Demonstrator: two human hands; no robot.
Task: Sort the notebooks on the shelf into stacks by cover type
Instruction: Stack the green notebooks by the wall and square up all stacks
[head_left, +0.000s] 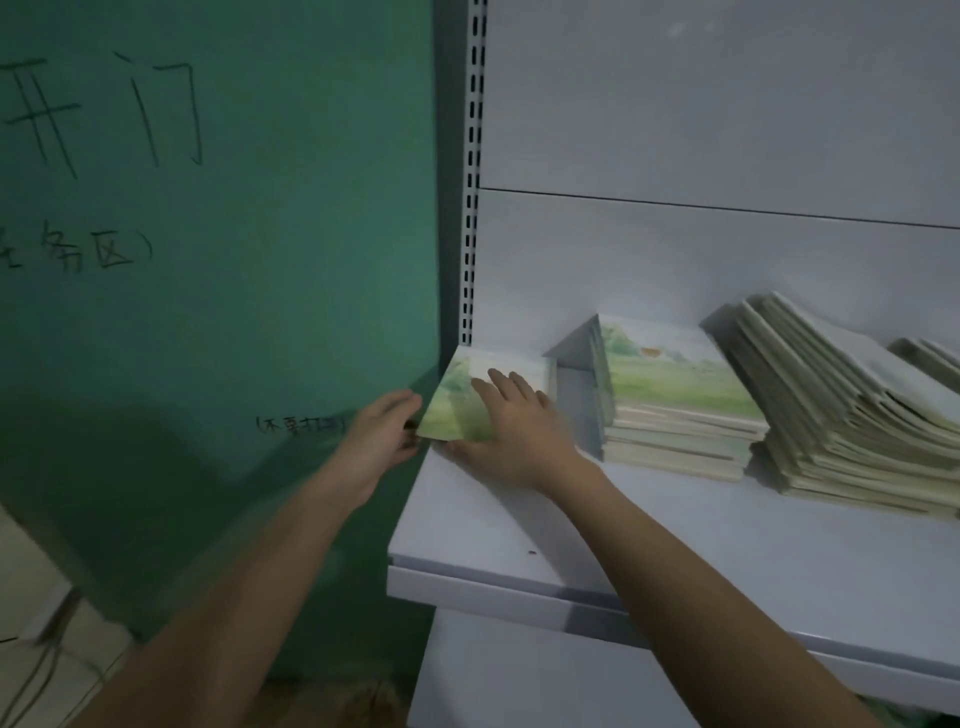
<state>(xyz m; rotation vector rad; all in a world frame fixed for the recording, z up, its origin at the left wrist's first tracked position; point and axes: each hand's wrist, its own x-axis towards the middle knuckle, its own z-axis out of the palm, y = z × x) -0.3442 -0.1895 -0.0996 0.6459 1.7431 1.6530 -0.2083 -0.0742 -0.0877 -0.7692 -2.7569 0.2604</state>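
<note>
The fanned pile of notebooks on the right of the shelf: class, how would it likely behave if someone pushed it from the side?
The fanned pile would probably slide apart rather than move as one, since its notebooks already lie staggered. The covers look thin and curled, so likely floppy. Being tall, it is probably heavy.

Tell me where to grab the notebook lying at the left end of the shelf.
Grip the notebook by its near-left corner, coming from the shelf's open left end. That corner reaches the edge, where the left hand meets it; the right hand lies flat on top.
</note>
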